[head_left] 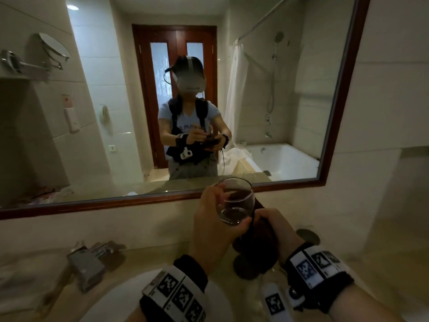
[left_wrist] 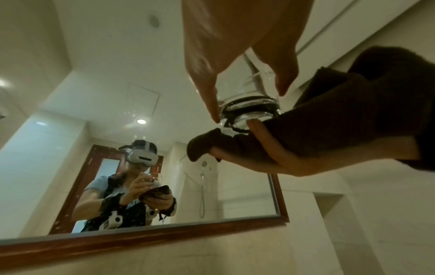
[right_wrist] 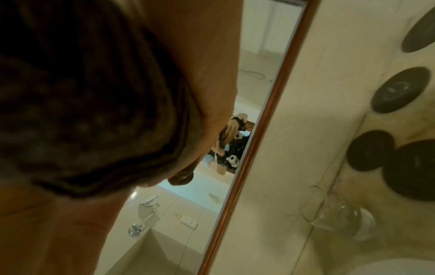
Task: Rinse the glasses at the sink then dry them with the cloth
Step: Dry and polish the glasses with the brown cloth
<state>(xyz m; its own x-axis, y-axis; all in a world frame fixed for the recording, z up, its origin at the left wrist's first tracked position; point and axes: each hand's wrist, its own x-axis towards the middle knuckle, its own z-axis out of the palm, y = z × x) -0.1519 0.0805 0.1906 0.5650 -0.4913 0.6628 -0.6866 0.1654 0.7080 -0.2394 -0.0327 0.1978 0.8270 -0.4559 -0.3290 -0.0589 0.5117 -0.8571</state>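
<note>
A clear round glass [head_left: 235, 203] is held up in front of the mirror, tilted with its mouth toward the mirror. My left hand [head_left: 220, 212] grips it, fingers on one side and thumb under the base. In the left wrist view the glass [left_wrist: 249, 106] meets a dark brown cloth [left_wrist: 341, 111] at its base. My right hand [head_left: 274, 226] holds that cloth [head_left: 257, 238] bunched in its palm, just right of the glass. A second clear glass [right_wrist: 339, 217] stands on the counter by the wall.
The white sink basin [head_left: 111, 298] lies below my left wrist, with a chrome faucet [head_left: 86, 263] at its left. Several round black coasters [right_wrist: 400, 89] lie on the beige counter by the right wall. A wood-framed mirror [head_left: 162, 201] covers the wall ahead.
</note>
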